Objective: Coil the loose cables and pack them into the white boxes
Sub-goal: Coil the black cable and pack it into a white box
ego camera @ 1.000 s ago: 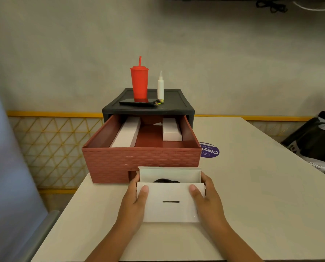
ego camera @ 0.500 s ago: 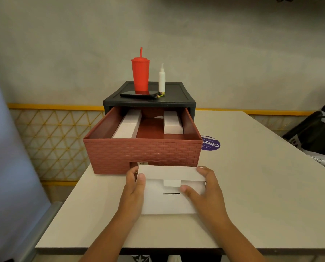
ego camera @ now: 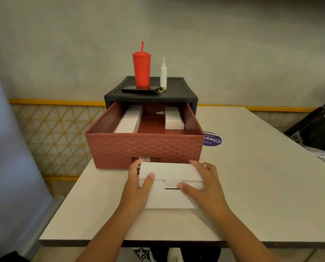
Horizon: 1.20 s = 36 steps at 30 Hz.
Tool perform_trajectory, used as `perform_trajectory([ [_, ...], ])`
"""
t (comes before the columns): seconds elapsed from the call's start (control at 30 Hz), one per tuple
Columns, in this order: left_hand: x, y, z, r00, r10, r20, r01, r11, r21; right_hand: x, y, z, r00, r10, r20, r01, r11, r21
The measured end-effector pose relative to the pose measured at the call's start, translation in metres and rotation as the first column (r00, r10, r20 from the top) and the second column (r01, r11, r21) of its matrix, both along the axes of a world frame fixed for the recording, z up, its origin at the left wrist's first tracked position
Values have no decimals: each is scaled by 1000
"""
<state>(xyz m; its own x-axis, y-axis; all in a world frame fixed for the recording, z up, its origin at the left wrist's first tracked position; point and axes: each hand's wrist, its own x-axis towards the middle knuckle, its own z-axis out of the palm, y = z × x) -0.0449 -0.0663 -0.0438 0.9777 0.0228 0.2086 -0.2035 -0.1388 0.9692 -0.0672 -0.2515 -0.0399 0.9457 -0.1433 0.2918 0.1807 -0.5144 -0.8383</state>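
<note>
We have both hands clamped on the flat white cardboard box (ego camera: 169,197), which lies on the pale table (ego camera: 252,186) right under our palms. The left hand (ego camera: 137,188) grips the box's left end, with its thumb (ego camera: 150,176) pressed on the folded lid flap (ego camera: 169,171) and its fingers curled round the far edge. The right hand (ego camera: 205,188) holds the right end the same way, its thumb (ego camera: 184,186) lying just beside the small locking tab (ego camera: 172,183). The tab sits directly above the dark slot (ego camera: 171,188) and is not yet tucked in. No cable shows; the lid hides whatever is inside.

Just beyond our fingertips stands the open red-brown plastic drawer with a brick pattern (ego camera: 144,148). It holds a long white box (ego camera: 129,120) on the left-hand side and a shorter white box (ego camera: 173,120) on the right-hand side.

The main risk, we judge, is the tab. If the right thumb pushes off-line, the tab could crease or slide over the slot instead of entering it. A springy coil underneath could also lift the flap when we ease our grip. Pressing hard might slide the box forward into the drawer front.

A second ago the lid stood up and a dark coil was visible inside the box. Half a second ago the flap was partly down. Now it lies flat and the right thumb has shifted toward the tab.
</note>
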Motion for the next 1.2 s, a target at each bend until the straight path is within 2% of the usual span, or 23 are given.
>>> perform_trajectory([
  [0.33, -4, 6, -2, 997, -33, 66, 27, 995, 93, -4, -5, -8, 994, 74, 86, -78, 996, 42],
  [0.6, -7, 9, 0, 995, -55, 86, 45, 992, 115, -7, -11, -8, 988, 129, 83, -131, 991, 18],
  [0.83, -11, 16, -5, 986, -90, 141, 66, 983, 172, -9, -15, -10, 980, 190, 52, -185, 978, -92],
  [1.07, -15, 16, -8, 980, -89, 181, 53, 979, 198, -11, -14, -7, 983, 171, 60, -162, 979, -127],
  [1.2, -20, 16, -9, 962, -89, 258, 21, 967, 256, -16, -12, 2, 981, 191, 26, -190, 980, -57],
])
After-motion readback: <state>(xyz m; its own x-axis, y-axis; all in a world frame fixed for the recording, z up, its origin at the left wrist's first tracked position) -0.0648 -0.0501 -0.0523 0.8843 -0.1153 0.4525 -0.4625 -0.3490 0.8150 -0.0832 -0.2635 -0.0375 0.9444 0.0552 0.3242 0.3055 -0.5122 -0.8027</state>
